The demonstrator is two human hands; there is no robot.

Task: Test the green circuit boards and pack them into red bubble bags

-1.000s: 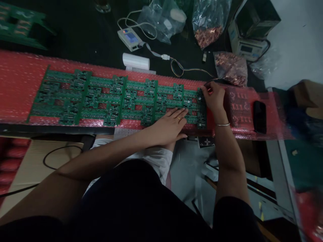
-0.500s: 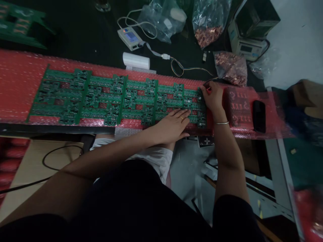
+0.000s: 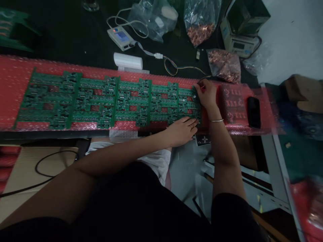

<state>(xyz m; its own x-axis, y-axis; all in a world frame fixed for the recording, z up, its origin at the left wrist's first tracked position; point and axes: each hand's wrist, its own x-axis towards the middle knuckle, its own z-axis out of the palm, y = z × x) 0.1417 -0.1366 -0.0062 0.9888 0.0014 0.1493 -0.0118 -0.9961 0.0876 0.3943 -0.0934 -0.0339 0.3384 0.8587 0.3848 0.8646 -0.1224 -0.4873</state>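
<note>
A row of green circuit board panels [image 3: 94, 99] lies on red bubble wrap [image 3: 10, 94] along the bench. My left hand [image 3: 182, 131] rests with fingers stretched out on the lower edge of the rightmost panel. At that panel's upper right corner, my right hand [image 3: 208, 94] is closed in a pinch on the end of a thin wire cable [image 3: 193, 67]; its tip is hidden by the fingers. The cable runs back through a white connector [image 3: 158, 55] to a small white device [image 3: 121, 37] with a lit screen and a red light.
Behind the boards are a white roll [image 3: 128, 61] and bags of copper-coloured parts [image 3: 224, 65]. A wrapped red package [image 3: 233, 105] and a black phone-like object [image 3: 253, 112] sit at right. An instrument box [image 3: 239, 45] stands behind; more boards [image 3: 12, 30] are at far left.
The view has shifted, so the bench things appear further left. My left hand has slid right along the rightmost panel's lower edge. My right hand stays at the panel's upper right corner.
</note>
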